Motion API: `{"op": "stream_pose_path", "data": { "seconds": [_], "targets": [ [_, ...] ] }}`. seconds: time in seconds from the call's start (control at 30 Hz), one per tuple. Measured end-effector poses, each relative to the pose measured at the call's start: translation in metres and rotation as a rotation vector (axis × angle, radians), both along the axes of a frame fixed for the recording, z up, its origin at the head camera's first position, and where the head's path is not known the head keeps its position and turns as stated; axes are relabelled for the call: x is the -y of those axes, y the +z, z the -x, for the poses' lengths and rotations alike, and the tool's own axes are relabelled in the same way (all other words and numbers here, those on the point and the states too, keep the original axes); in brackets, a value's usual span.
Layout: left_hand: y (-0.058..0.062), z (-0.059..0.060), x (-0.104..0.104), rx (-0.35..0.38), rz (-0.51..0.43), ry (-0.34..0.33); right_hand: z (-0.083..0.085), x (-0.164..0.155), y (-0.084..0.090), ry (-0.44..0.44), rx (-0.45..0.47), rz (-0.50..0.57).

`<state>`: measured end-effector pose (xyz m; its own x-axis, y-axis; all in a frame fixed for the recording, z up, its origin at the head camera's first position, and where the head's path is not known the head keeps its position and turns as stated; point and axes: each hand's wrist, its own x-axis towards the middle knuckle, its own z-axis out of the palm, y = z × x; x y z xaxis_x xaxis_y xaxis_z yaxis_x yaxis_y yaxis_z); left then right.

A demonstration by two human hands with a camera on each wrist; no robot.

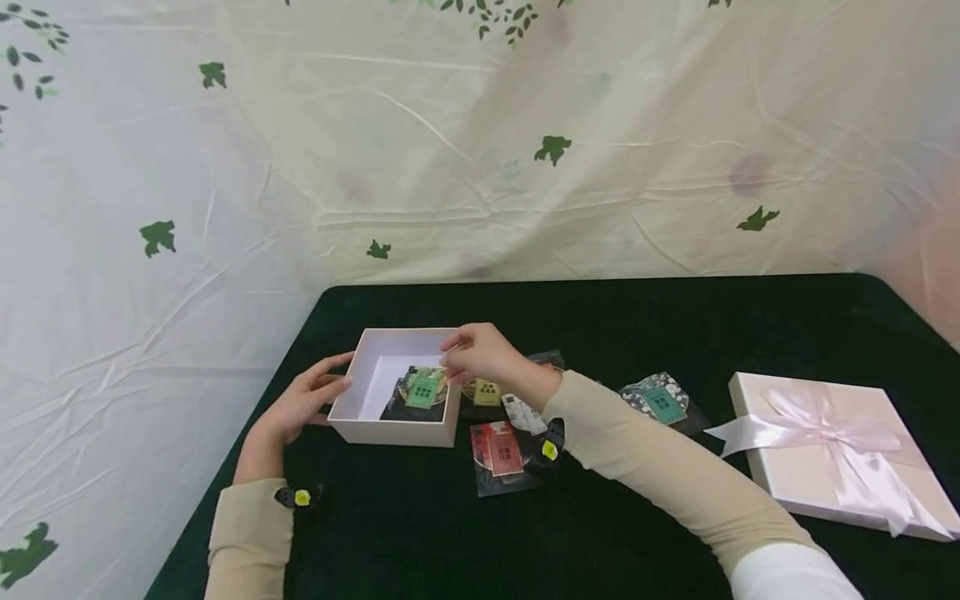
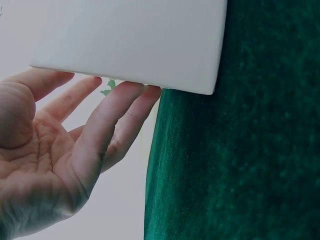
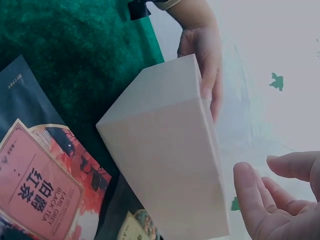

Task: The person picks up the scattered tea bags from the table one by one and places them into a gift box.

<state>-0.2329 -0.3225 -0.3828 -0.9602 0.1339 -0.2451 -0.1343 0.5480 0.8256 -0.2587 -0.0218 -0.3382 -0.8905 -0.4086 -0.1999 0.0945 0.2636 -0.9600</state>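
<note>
**Green-labelled packet (image 1: 423,393) lies in the open box (image 1: 393,432)**

We see the left hand (image 1: 297,403) with fingers loosely extended, tips touching the box's left side. The right hand (image 1: 497,358) is above the box's right rim, a narrow gap between thumb and fingers. We find the red-labelled packet (image 1: 505,454) near the box, the bow-topped pink piece (image 1: 840,450) farther right.

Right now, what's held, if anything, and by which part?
Nothing is gripped: the right hand is empty; the left hand rests its fingers against the left side of the open pale-pink rectangular box.
</note>
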Motion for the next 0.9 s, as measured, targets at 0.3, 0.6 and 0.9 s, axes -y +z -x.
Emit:
{"op": "stream_pose_path", "data": {
  "seconds": [0.3, 0.6, 0.9],
  "targets": [
    [0.001, 0.0, -0.001, 0.0, -0.003, 0.006, -0.007, -0.02, 0.005, -0.018, -0.138, -0.024],
    [0.0, 0.001, 0.002, -0.002, -0.005, -0.001, -0.012, -0.046, 0.005, -0.046, -0.26, -0.088],
    [0.0, 0.001, 0.001, 0.002, -0.008, 0.001, -0.022, -0.069, 0.001, -0.078, -0.268, -0.107]
  ]
}}
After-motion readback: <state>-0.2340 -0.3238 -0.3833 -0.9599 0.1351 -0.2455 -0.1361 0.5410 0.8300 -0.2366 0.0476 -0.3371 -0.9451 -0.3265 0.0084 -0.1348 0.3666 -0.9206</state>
